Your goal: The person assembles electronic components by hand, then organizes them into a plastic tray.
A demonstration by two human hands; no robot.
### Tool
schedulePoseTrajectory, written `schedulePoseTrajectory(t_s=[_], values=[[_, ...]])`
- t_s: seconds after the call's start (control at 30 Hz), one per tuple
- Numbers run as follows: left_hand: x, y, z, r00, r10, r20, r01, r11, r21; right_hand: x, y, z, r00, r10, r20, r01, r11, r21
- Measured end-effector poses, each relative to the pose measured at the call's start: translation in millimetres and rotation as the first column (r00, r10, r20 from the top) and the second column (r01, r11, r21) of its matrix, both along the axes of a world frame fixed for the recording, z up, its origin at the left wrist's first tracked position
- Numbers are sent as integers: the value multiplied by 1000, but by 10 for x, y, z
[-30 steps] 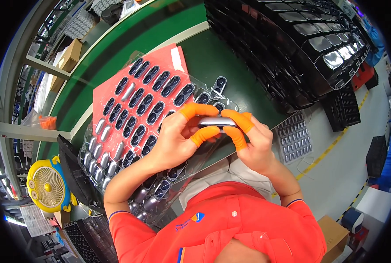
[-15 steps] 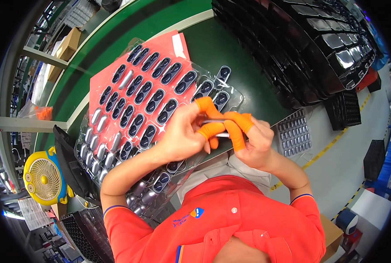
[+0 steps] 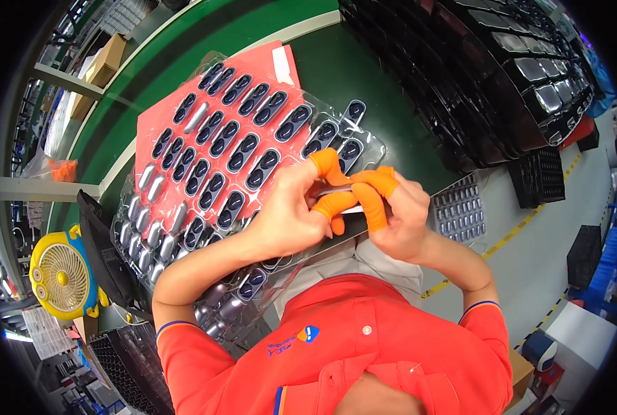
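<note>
My left hand [image 3: 296, 207] and my right hand [image 3: 405, 216] meet over the front edge of the table, with orange finger covers on their thumbs and forefingers. Between them they pinch a small grey oblong case part [image 3: 334, 189], mostly hidden by the fingertips. Beneath and to the left lies a clear plastic tray [image 3: 373, 148] on red sheets [image 3: 149, 123]. Its pockets hold rows of oblong case pieces with two dark recesses [image 3: 242, 152]. Toward the near left are smooth silver-grey pieces [image 3: 155, 188].
Tall stacks of black moulded trays [image 3: 453, 90] stand at the far right of the green table [image 3: 322, 61]. A yellow and blue fan [image 3: 63, 275] is at the left. Another filled clear tray [image 3: 459, 211] lies lower down at the right, beside a yellow floor line [image 3: 512, 238].
Both hands keep their pinch on the case part, and the fingers have shifted only slightly. The whole view has moved a little.
</note>
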State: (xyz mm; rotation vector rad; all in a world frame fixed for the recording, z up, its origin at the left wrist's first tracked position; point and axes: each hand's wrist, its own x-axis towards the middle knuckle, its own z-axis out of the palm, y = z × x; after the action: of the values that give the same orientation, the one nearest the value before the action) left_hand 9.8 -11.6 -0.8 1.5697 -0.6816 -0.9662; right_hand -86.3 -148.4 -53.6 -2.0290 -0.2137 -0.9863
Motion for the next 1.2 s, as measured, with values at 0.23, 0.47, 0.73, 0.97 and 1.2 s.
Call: schedulePoseTrajectory(t_s=[0.23,0.47,0.73,0.97,1.2], values=[[97,48,47,1000,1,0,-1,985,-174,-77,-2,103,986,-72,-149,102,973,208],[59,66,-57,989,-22,143,22,1000,1,-75,161,111,983,-63,-174,116,944,308],[152,39,43,986,-137,-96,108,960,-258,-109,-89,213,961,-3,-276,116,912,393],[70,47,2,988,-152,-29,140,957,-254,1,-93,150,974,-140,-176,166,975,145],[65,9,58,976,-111,-185,79,982,-172,95,-165,58,970,-218,108,237,946,-223]])
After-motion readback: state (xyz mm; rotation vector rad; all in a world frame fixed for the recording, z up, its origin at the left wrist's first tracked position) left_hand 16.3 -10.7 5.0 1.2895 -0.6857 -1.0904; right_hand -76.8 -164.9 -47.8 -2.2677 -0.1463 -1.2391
